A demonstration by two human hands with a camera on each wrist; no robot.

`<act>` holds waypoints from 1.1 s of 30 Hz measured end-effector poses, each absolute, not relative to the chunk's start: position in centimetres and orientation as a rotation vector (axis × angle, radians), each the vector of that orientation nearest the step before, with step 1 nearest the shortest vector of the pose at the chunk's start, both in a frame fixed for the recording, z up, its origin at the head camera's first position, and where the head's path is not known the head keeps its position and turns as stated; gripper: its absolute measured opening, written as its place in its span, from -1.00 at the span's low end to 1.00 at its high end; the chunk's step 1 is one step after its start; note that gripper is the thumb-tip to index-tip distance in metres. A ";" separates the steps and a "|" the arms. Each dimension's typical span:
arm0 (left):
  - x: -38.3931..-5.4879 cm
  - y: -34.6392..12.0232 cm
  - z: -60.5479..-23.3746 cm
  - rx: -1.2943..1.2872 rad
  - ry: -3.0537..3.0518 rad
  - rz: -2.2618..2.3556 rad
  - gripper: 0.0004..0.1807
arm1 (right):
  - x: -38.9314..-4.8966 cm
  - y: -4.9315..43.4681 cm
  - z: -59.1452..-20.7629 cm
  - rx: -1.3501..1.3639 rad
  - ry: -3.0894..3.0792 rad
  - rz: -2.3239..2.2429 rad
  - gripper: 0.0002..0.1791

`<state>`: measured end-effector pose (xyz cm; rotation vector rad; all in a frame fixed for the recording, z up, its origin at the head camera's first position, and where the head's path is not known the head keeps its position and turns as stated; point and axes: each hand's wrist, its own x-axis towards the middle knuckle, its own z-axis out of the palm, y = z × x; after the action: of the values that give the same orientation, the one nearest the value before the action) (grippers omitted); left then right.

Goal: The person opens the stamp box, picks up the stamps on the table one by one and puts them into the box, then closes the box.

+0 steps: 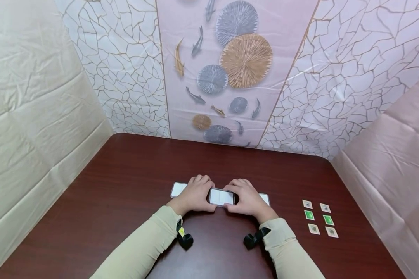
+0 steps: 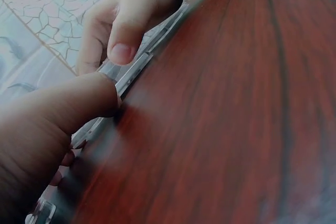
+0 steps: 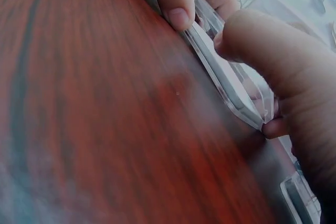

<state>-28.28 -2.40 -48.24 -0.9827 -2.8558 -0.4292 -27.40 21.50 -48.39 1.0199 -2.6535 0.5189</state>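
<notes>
White shows inside the clear case point(image 1: 222, 197) mid tabletop point(image 1: 213, 248), left hand point(image 1: 194, 193) and right hand point(image 1: 246, 197) curling fingers round its ends; left box point(image 1: 178, 190) and right box point(image 1: 265, 198) peek out alongside.

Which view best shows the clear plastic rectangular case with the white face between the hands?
The head view: it shows the case from above, white face visible between left hand and right hand. The right wrist view shows its side edge close up; the left wrist view, a slanting edge partly covered.
</notes>
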 end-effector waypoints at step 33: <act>-28.2 -3.8 -48.1 -1.008 -2.854 -0.549 -0.42 | -31.8 20.8 -48.2 0.441 -2.849 0.595 -0.35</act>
<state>-28.15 -3.82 -48.08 -1.0075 -2.8544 -0.5488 -31.83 20.78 -48.18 0.4405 -2.8490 0.5953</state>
